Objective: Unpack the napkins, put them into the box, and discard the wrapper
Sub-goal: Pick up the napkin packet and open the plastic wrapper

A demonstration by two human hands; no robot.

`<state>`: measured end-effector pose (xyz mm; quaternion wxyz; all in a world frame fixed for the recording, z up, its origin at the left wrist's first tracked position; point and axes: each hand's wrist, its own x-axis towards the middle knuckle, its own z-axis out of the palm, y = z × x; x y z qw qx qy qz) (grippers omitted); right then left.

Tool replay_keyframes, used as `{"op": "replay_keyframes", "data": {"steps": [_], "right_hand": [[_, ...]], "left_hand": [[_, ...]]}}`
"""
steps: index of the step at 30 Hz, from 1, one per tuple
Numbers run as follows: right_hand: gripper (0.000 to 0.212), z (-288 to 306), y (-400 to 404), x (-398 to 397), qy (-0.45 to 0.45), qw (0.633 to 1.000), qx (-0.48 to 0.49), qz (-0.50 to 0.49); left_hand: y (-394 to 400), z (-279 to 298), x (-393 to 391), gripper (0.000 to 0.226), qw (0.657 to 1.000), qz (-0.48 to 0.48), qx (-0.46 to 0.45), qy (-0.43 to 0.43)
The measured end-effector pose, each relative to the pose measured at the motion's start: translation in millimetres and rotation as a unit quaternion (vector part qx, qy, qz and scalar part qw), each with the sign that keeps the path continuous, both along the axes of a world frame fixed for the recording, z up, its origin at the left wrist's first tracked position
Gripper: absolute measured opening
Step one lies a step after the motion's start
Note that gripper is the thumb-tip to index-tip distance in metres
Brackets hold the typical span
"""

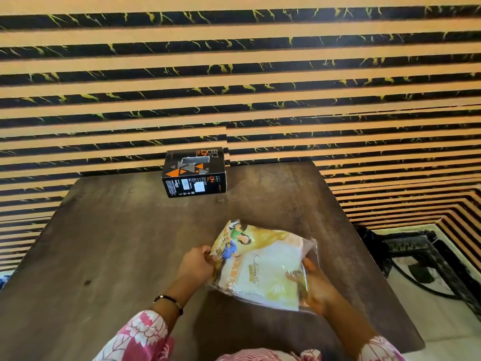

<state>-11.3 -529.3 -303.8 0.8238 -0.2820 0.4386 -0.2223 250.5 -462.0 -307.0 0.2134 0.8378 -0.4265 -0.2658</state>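
Left hand (196,264) pinching left edge of napkin pack (260,269), held just above dark worktop (104,243) at near centre. Black box (194,173) at far edge, well apart. Right hand (316,285) gripping right side of pack, fingers behind clear wrapper (311,250).

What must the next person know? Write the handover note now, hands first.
Left hand: pinching the left edge of the yellow-and-white plastic napkin pack.
Right hand: gripping the pack's clear right end.
Pack: held just above the dark wooden table, near its front; napkins inside, whether the wrapper is torn yet cannot be told.
Black cardboard box with orange triangles: at the table's far edge, by the striped wall.
Done: pack picked up.
Left: open the wrapper, load the napkins into the box, discard the wrapper.
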Motion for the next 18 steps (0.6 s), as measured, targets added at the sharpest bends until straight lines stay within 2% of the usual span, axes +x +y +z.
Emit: {"op": "replay_keyframes", "data": {"steps": [1,3,7,12,16,18], "right_hand": [[0.029,0,-4,-4,0.018,0.999,-0.033,0.01],[0.05,-2,-14,-17,0.128,0.986,-0.102,0.009],[0.051,4,-20,-36,0.203,0.968,-0.142,0.032],[0.042,22,-26,-54,0.193,0.968,-0.16,0.016],[0.056,20,-40,-78,0.143,0.981,-0.128,-0.023],[0.061,21,-41,-85,0.099,0.987,-0.114,-0.055]], "left_hand": [[4,0,4,0.013,1.0,0.006,-0.001,0.0],[11,-2,9,0.025,1.0,0.012,-0.006,-0.004],[19,-3,8,0.025,1.0,0.012,-0.009,-0.014],[25,-4,13,0.02,0.999,0.031,-0.009,-0.014],[28,-6,27,0.018,0.997,0.08,-0.015,0.017],[30,-7,29,0.018,0.988,0.126,-0.039,0.078]]}}
